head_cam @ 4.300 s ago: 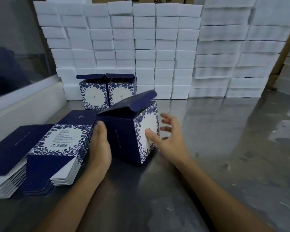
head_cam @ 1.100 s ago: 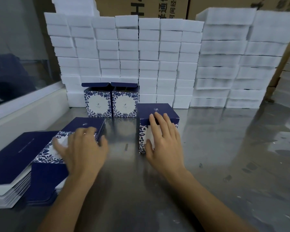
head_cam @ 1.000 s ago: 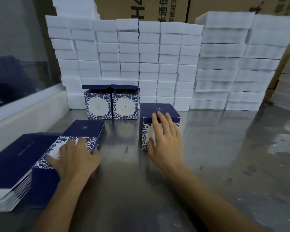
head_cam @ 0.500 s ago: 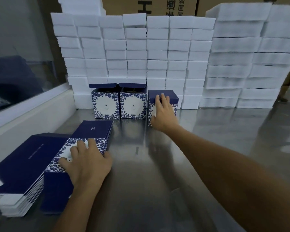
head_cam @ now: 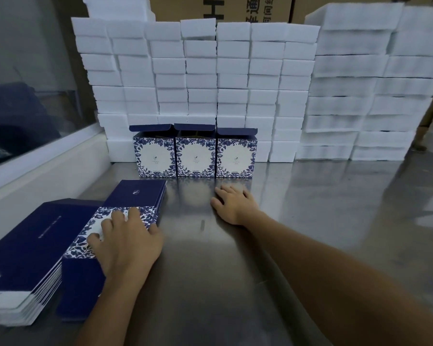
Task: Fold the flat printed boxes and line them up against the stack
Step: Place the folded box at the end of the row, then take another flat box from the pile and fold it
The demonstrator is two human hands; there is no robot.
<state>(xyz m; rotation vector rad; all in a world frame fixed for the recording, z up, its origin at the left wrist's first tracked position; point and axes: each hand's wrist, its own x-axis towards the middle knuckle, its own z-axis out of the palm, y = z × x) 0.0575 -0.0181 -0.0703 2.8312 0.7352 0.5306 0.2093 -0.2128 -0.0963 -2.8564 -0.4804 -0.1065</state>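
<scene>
1. Standing at the back, the stack of white foam blocks (head_cam: 235, 78) is tall and loose; if you push a box hard against it, the blocks may shift or fall.
2. The metal table (head_cam: 310, 221) looks smooth, so a folded box can slide out of line.
3. Three folded boxes (head_cam: 195, 152) stand side by side, touching the stack, lids up.
4. The pile of flat boxes (head_cam: 135, 196) lies at the left; you may lift two sheets together.
5. Your left hand (head_cam: 125, 243) presses flat on this pile, fingers straight.
6. Your right hand (head_cam: 235, 206) is relaxed and holds nothing, near the boxes.
</scene>
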